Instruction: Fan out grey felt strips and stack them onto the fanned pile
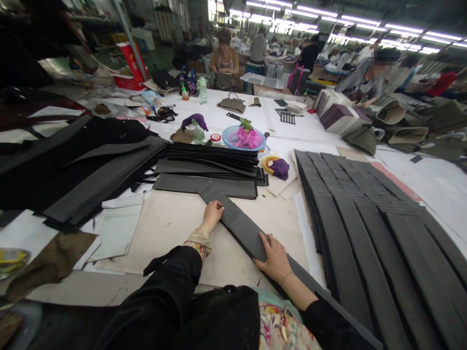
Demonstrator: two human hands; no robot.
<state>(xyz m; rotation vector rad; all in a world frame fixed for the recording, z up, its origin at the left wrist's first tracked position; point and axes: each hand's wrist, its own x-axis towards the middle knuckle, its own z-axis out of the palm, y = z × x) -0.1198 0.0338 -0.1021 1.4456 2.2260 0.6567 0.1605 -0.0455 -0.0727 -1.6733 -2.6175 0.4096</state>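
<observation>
A long dark grey strip (239, 221) lies slantwise over the pale board (156, 228) in front of me, its near end running under my right arm. At the strip's left edge, my left hand (213, 214) has its fingers curled in a pinch; whether the edge is between them is hard to make out. My right hand (273, 255) rests flat on the strip with its fingers spread. Just beyond the far end of the strip sits a stack of similar dark strips (206, 184).
Many grey strips (361, 218) lie in overlapping rows to the right. Dark pieces (105, 180) are heaped at the left beside papers (118, 226). Farther back are a blue bowl (228, 138), a yellow bowl with purple cloth (269, 167) and a bottle (202, 90). Other people work beyond.
</observation>
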